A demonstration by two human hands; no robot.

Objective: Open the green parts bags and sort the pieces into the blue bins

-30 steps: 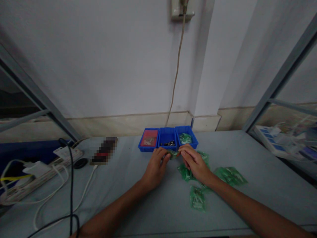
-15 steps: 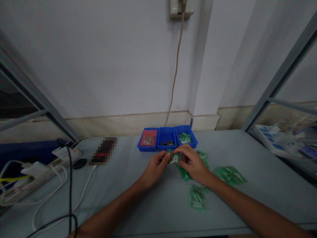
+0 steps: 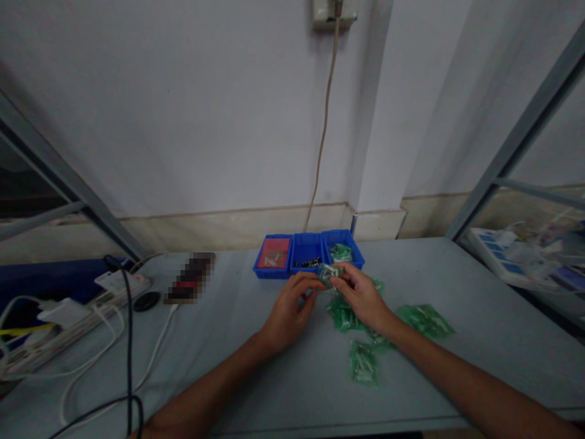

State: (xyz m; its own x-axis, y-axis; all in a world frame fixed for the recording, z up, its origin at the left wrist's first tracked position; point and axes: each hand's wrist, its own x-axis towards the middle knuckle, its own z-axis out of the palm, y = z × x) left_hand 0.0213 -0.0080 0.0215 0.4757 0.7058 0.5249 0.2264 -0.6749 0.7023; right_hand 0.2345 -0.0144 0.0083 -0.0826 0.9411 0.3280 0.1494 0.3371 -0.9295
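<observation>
A small clear-green plastic bag with pale pieces inside (image 3: 329,275) is held up just in front of the blue bins. My right hand (image 3: 363,299) grips its right side, thumb on the near face. At the bag's left edge, the fingertips of my left hand (image 3: 292,311) touch it, the thumb held apart below. Under and beside my right hand lie several green bags (image 3: 345,316), partly hidden by it. One more green bag (image 3: 364,363) rests nearer to me, and a larger green bag (image 3: 425,321) lies to the right of my wrist.
Three joined blue bins stand at the back: the left bin (image 3: 256,273) holds a red packet, the middle bin (image 3: 307,244) small dark and shiny parts, the right bin (image 3: 358,253) green bags. Leftward are a blurred-out device (image 3: 191,279), cables and a power strip (image 3: 68,329).
The small bag has moved slightly right and up and turned. My right hand has closed on it, while my left thumb has come away from it.
</observation>
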